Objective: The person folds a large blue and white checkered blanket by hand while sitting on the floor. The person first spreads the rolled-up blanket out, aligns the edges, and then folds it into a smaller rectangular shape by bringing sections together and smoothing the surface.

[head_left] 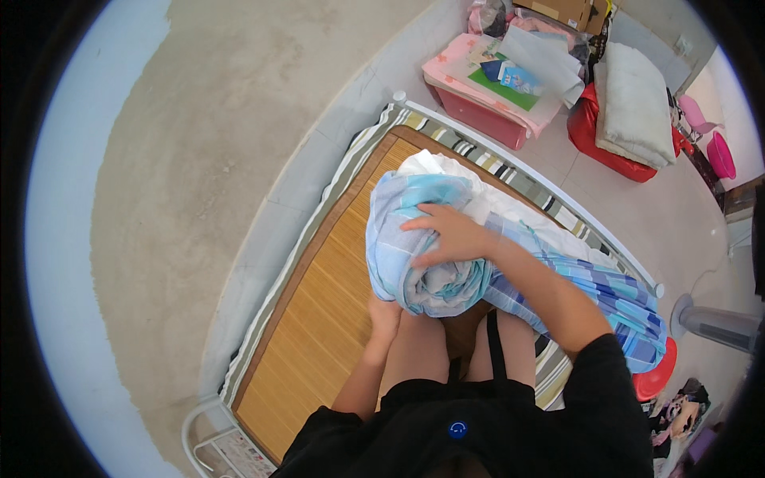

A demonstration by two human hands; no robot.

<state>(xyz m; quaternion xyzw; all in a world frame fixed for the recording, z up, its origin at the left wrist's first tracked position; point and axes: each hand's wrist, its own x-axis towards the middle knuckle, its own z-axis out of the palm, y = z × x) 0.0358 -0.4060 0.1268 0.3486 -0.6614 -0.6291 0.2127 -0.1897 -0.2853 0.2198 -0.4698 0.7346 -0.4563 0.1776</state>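
Just below the frame's centre, your left hand reaches under a rolled, light-blue checked cloth; its fingers are hidden, so whether it grips cannot be told. Your right hand lies over the roll at centre, fingers spread, unclenched. Beyond are a crumpled white cloth and, upper right, a pink box-shaped container.

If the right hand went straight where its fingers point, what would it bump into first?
Probably the blue roll: the right hand seems to rest on it. Past that lies the mat, though depth is hard to tell.
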